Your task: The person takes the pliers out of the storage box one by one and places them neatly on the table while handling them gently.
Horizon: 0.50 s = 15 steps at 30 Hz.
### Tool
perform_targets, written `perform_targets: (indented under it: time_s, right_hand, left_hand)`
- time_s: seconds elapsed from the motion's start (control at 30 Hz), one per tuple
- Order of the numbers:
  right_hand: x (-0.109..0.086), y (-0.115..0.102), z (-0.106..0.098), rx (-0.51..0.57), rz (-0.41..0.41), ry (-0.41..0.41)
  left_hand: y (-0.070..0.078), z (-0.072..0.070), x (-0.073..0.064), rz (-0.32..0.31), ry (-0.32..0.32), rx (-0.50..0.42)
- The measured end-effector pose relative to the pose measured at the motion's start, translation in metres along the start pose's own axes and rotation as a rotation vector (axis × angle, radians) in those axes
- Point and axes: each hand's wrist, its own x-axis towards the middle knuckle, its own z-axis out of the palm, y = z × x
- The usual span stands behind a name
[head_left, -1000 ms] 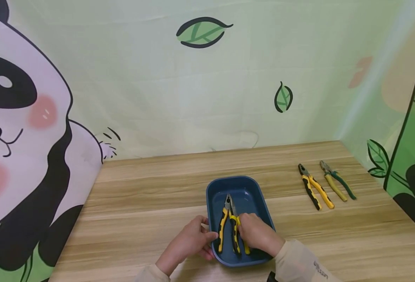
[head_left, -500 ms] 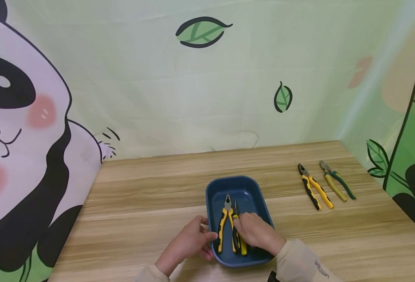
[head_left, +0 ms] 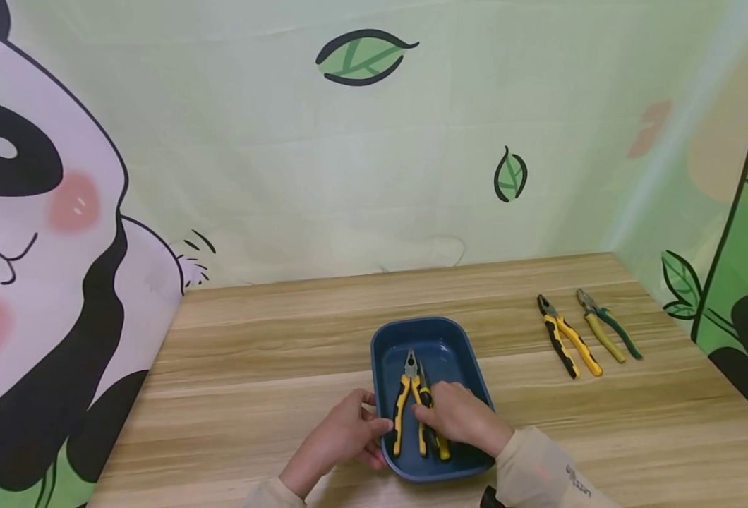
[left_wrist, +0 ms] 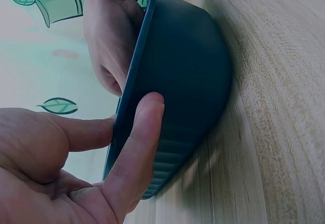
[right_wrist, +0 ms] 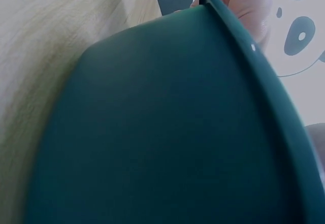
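Observation:
A dark blue plastic box stands on the table. My left hand pinches its left rim, thumb over the edge and fingers against the outer wall, as the left wrist view also shows for the box. Inside lie combination pliers with yellow and black handles, jaws pointing away. Close along their right side are slimmer long-nose pliers, also yellow and black. My right hand reaches over the right wall and grips these by the handles, partly covering them. In the right wrist view the box's outer wall hides the grip.
On the wooden table, to the right of the box, lie yellow-and-black pliers and, beside them, pliers with olive and green handles. A printed cloth backdrop with a panda and leaves stands behind and at both sides.
Within the box the long-nose pliers have been drawn closer together at the handles, and the right thumb has shifted left across them. The left hand and the box have stayed in place.

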Motion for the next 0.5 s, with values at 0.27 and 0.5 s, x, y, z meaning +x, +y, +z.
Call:
perform_targets:
  time_s: [0.27,0.5]
  right_hand:
    - [-0.002,-0.002,-0.002,0.097,0.069,0.010]
    - [0.008,0.012,0.003,0.112,0.029,-0.032]
  left_hand:
    - [0.000,0.000,0.000,0.002,0.001,0.007]
    - [0.001,0.000,0.000,-0.003,0.001,0.009]
